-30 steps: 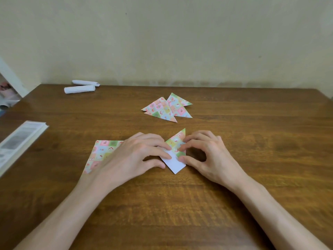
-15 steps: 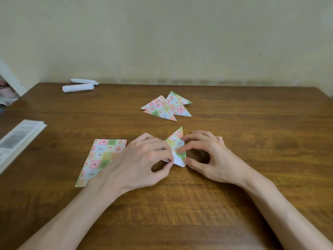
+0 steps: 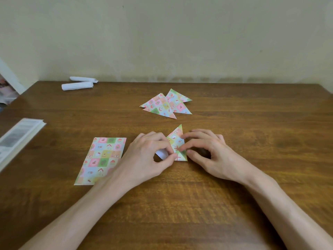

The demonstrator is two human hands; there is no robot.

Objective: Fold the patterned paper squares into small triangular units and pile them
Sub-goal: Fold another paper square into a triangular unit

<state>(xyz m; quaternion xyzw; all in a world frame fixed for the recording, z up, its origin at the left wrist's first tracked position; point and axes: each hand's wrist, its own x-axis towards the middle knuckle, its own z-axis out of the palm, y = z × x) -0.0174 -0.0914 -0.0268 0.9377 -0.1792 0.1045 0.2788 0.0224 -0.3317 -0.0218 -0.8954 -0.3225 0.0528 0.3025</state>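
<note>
Half-folded paper (image 3: pixel 177 139) on the bench (image 3: pixel 252 123), near the pile of triangles (image 3: pixel 165 105). Left hand (image 3: pixel 144 156) pinches its white flap; right hand (image 3: pixel 207 152) pinches its right edge. Advised: align flap to edge (pattern outward), then crease firmly.

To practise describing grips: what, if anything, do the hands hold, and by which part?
The half-folded paper: the left hand pinches its lower left flap, and the right hand grips its right edge.

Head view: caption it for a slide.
Left hand and right hand fold a paper unit; finished triangles piled behind, unfolded paper beside.
</note>
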